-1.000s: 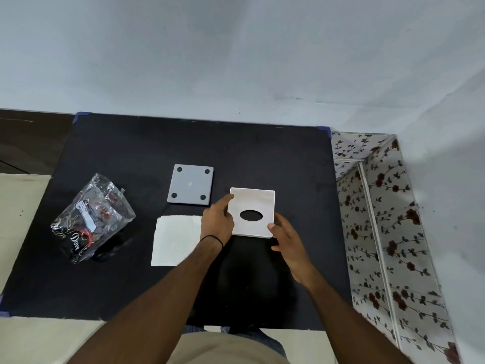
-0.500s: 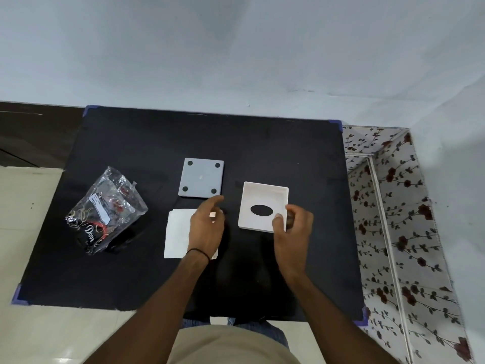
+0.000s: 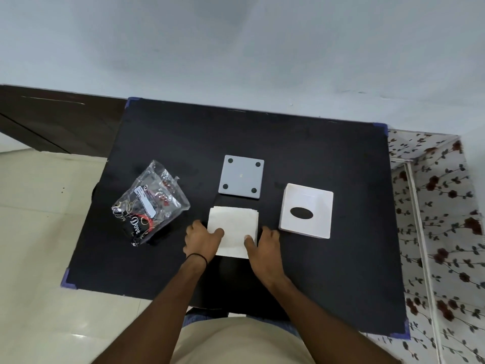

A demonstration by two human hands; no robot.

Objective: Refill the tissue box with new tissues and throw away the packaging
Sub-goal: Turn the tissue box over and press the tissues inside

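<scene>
I saw left grip (image 3: 202,240) and right grip (image 3: 265,245) each pinching tissue stack (image 3: 233,224), table (image 3: 288,143) centre. Box (image 3: 315,227), base (image 3: 241,177) off, sat toward right edge, unfilled; wrapper (image 3: 149,203) near left edge, unbinned.

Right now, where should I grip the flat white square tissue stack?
Its left and right edges, from the near side. The flat white square tissue stack lies low on the black table, so thumbs on top, fingers underneath should hold the sheets together.
</scene>
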